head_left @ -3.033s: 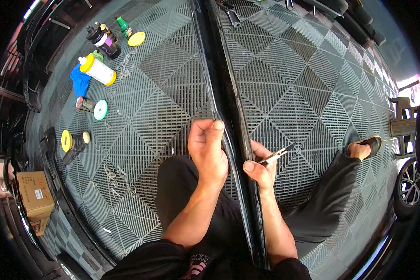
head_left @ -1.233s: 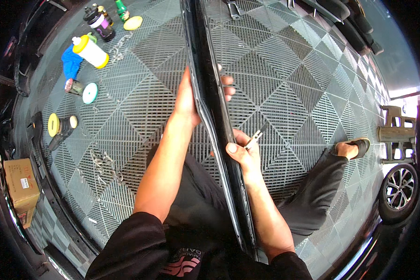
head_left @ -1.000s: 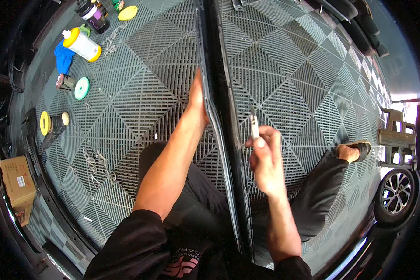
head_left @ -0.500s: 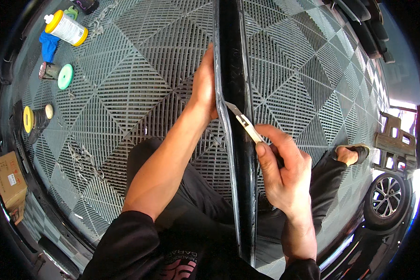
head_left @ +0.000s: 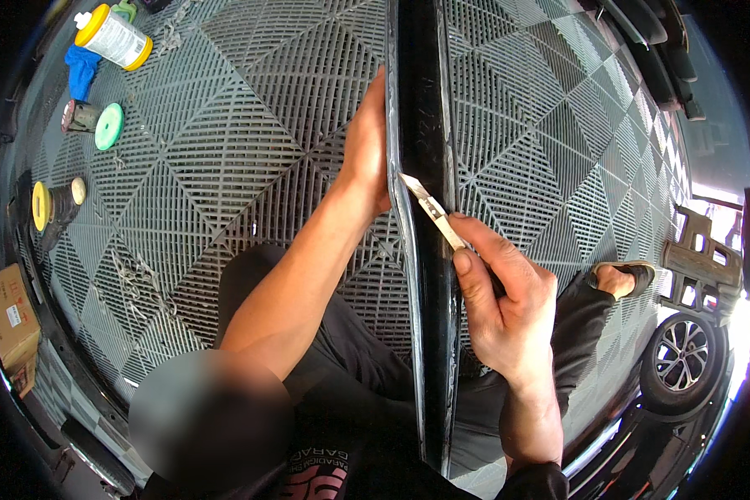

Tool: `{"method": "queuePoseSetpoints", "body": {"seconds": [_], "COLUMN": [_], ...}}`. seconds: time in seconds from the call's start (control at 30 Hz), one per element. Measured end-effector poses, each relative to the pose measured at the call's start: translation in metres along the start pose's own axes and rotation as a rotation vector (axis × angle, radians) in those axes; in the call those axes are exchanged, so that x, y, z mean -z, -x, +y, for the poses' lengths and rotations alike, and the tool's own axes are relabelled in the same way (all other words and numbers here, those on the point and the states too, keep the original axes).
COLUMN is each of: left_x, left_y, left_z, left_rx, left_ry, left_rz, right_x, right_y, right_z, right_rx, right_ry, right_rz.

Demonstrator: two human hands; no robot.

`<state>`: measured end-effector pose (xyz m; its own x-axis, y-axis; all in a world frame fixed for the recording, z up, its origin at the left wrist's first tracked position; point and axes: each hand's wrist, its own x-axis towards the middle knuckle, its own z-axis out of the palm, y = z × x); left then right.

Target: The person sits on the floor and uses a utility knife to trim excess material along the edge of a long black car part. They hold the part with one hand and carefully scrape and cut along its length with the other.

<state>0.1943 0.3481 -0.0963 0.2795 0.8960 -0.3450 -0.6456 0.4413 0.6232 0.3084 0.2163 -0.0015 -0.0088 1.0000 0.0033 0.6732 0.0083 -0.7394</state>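
Note:
A long, narrow black panel (head_left: 425,100) with pale scuffed edges stands on edge between my legs, running from the top of the view toward my lap. My left hand (head_left: 367,154) grips its left side, the fingers partly hidden behind the edge. In my right hand (head_left: 511,304) is a slim cream-coloured utility knife (head_left: 436,217), pinched between thumb and index finger. Its blade is out, and the tip meets the inner side of the panel's left edge, close to my left hand.
Grey slatted floor tiles (head_left: 250,125) surround me. At left lie a white-and-yellow bottle (head_left: 115,37), a blue cloth (head_left: 82,73), polishers with a green pad (head_left: 109,127) and a yellow pad (head_left: 41,207), and a cardboard box (head_left: 10,321). A car wheel (head_left: 682,358) is at right.
The knife tip has shifted slightly up along the panel's left edge, my right hand moving with it. My left hand keeps its hold. The view has shifted a little.

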Motion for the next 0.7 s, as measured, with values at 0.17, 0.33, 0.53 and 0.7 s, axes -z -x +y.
{"method": "queuePoseSetpoints", "body": {"seconds": [0.17,0.33,0.53,0.7], "left_x": [0.002,0.005,0.002,0.001], "left_y": [0.001,0.0,0.0,0.0], "left_z": [-0.002,-0.005,-0.005,-0.003], "left_rx": [-0.032,-0.034,-0.082,0.004], "left_ry": [-0.064,-0.084,-0.119,-0.03], "left_rz": [-0.017,-0.003,0.028,0.025], "right_x": [-0.003,0.002,0.008,0.012], "right_y": [0.001,0.001,0.0,-0.001], "right_z": [0.006,-0.005,-0.016,-0.027], "right_rx": [0.069,-0.046,-0.035,-0.061], "right_ry": [0.004,0.034,0.161,0.259], "right_rz": [0.024,-0.043,-0.085,-0.112]}}
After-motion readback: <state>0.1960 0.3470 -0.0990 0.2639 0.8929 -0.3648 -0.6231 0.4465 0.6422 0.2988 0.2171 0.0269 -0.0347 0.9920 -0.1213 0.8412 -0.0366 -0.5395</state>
